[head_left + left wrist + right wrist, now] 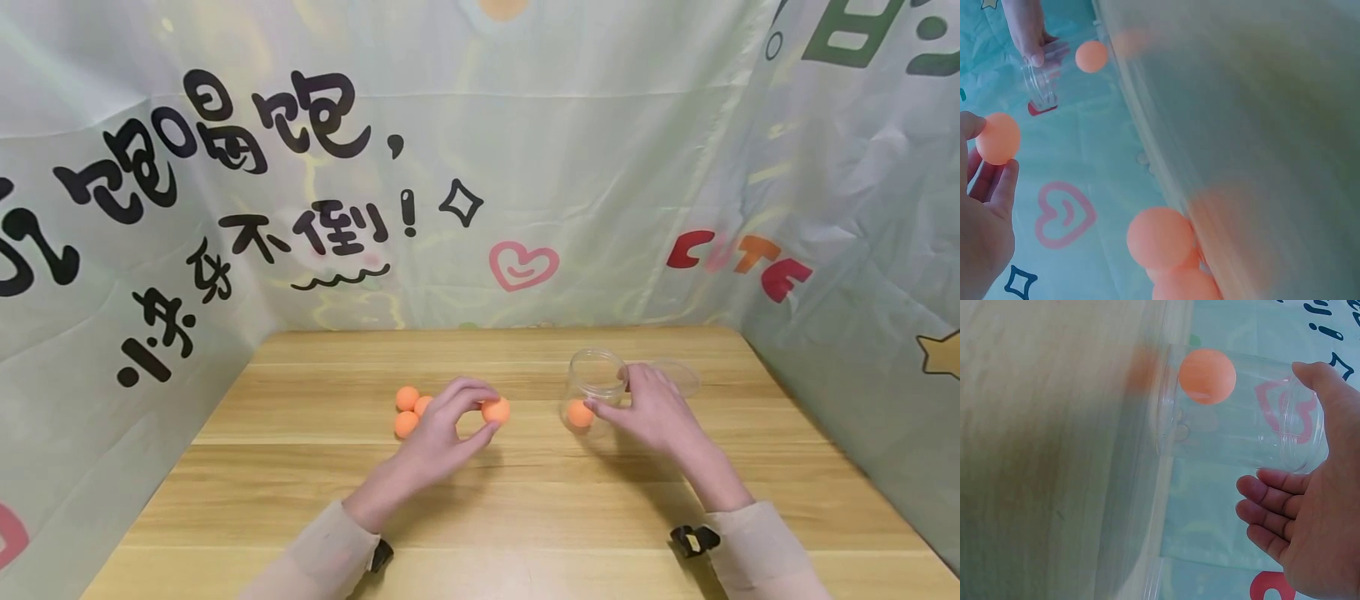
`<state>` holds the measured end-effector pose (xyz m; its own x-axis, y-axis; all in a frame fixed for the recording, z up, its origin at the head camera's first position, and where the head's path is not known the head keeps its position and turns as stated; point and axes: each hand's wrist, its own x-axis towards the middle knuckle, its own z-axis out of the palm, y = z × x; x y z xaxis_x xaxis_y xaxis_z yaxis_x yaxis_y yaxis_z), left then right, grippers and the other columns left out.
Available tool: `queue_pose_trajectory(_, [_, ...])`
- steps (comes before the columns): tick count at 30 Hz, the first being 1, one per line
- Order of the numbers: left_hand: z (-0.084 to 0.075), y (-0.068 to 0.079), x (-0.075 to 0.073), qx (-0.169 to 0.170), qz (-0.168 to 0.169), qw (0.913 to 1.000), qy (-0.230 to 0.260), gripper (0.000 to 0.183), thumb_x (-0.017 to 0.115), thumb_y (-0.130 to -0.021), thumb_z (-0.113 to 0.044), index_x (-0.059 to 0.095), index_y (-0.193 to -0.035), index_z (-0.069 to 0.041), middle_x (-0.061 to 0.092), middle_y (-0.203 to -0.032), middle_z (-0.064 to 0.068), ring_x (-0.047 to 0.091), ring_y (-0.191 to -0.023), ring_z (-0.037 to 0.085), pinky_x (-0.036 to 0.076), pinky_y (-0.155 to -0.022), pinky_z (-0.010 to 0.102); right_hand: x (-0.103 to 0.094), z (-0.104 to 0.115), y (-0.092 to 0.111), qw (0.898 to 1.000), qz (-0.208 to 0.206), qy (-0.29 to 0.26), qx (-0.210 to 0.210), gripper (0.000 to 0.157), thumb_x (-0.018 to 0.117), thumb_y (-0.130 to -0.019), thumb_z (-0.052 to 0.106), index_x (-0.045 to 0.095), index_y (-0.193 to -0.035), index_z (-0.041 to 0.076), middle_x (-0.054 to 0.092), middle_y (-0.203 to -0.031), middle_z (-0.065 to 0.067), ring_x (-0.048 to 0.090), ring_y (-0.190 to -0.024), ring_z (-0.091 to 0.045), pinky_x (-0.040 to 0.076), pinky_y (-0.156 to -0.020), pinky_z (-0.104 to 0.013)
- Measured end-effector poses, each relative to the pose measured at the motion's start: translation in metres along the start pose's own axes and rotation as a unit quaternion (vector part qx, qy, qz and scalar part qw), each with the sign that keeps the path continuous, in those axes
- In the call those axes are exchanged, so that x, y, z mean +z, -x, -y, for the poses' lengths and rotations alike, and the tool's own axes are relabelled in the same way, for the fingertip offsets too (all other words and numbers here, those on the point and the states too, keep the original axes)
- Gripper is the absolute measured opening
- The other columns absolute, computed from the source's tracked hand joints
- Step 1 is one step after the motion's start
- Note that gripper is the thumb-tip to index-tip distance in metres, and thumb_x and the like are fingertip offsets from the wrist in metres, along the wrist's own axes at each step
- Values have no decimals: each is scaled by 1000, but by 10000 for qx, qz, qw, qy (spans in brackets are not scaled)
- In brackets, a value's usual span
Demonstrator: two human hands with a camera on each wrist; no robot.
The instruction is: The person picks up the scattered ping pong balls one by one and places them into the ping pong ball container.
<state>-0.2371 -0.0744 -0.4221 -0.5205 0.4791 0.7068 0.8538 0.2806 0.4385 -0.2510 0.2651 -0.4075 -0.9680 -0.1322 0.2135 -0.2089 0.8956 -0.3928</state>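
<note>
My left hand (442,433) pinches an orange ping-pong ball (496,410) between thumb and fingertips, above the table. Farther right a clear jar (596,373) stands upright and uncovered, with one orange ball (580,413) at its bottom. My right hand (658,410) holds the jar near its mouth, thumb on one side and fingers on the other, as the right wrist view of the jar (1241,419) also shows. Beyond the left hand, several more orange balls (407,397) lie together on the table, partly hidden by that hand.
A clear round lid (684,377) lies on the wooden table (495,517), right of the jar and partly behind the right hand. Printed cloth (600,167) encloses the back and both sides of the table.
</note>
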Motion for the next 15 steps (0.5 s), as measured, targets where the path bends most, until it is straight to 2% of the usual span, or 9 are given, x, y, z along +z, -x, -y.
queue_pose_trajectory(15, [4,-24,26,61,-530,9979,374,33,77,-91,2,66,-121,-2,63,-122,10,65,-113,23,59,-95,27,0,0,0,10000,15,6,-10,83,70,-89,67,54,-121,-8,59,-107,-17,54,-97,-33,48,-84,-51])
